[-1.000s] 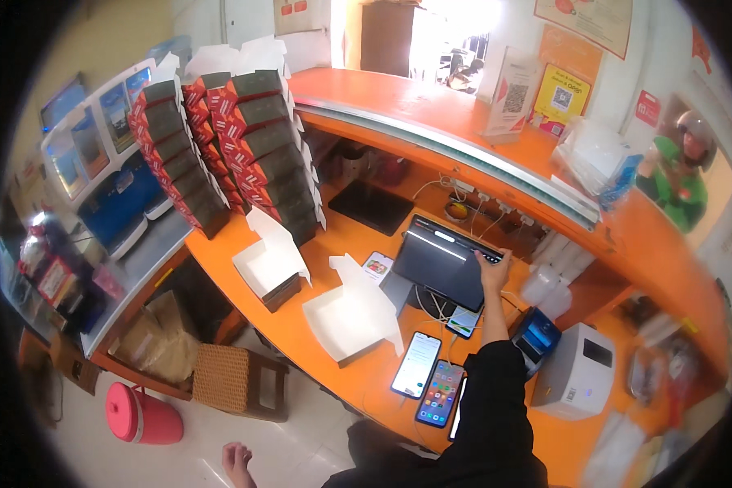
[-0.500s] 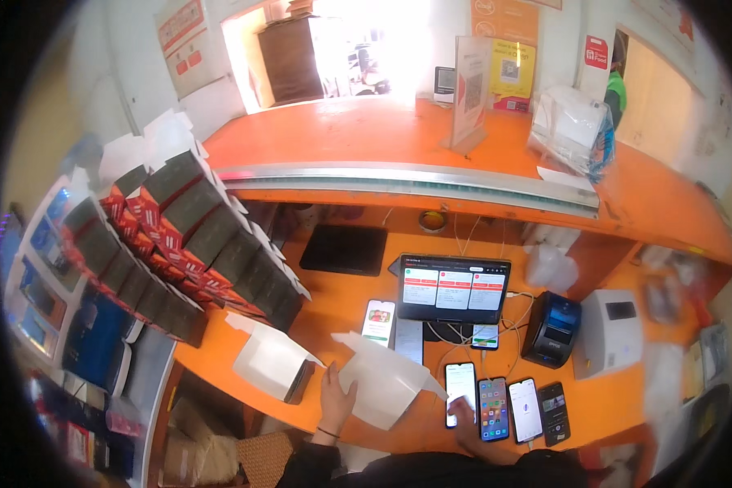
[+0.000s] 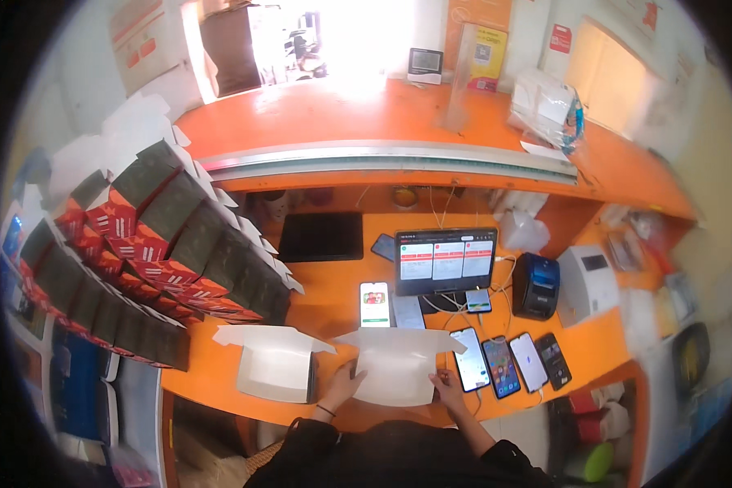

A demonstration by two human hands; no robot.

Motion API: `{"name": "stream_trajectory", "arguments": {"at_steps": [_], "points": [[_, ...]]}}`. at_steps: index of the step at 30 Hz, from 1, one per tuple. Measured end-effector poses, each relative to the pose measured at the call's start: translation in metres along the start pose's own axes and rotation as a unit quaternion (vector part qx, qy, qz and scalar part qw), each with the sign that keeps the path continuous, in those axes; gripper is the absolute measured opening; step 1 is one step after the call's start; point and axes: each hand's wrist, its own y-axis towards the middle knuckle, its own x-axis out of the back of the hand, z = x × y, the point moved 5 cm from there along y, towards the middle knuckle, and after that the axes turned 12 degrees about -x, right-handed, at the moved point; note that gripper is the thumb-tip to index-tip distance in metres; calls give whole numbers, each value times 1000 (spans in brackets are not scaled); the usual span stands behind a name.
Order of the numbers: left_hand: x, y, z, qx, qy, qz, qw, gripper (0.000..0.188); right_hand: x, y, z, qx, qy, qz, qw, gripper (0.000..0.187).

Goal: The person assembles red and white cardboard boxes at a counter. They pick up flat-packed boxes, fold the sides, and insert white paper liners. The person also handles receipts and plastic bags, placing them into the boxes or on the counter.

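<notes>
A white cardboard box piece [image 3: 395, 366], partly unfolded with its flaps spread, lies in front of me at the counter's near edge. Its left side is gripped by my left hand [image 3: 341, 389], fingers curled at the edge. My right hand [image 3: 447, 388] pinches the opposite side near the lower right corner. Just left of my left hand sits an open-topped white box [image 3: 275, 376] with raised flaps. Close to my right hand, a phone with a lit screen [image 3: 470, 358] lies beside several other phones.
Tall stacks of dark and red boxes [image 3: 211, 256] rise at the left. A tablet [image 3: 446, 260] stands behind the phones, with cables, a black printer [image 3: 537, 285] and a white machine [image 3: 587, 285] to its right. A raised orange counter [image 3: 325, 122] spans the back.
My right hand has moved left from the phones onto the white cardboard piece, which now sits squarer between both hands. The whole view has shifted too.
</notes>
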Motion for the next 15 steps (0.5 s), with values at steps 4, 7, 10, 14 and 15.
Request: {"name": "stream_trajectory", "arguments": {"at_steps": [4,7,10,14,15], "points": [[-10,4,6,-71,-20,-19,997,48,-7,-28,31,-46,59,-5,997,37],[-8,4,-15,-104,-100,-30,989,47,-10,-35,42,-13,8,-32,999,50],[-7,-3,-21,-89,-263,-6,961,43,-19,-49,33,-57,228,63,970,52],[11,-10,-54,-119,-410,17,904,43,-17,-83,42,-26,309,110,944,54],[19,-13,-67,-106,-410,50,905,46,-13,-84,40,-14,288,109,951,54]]}}
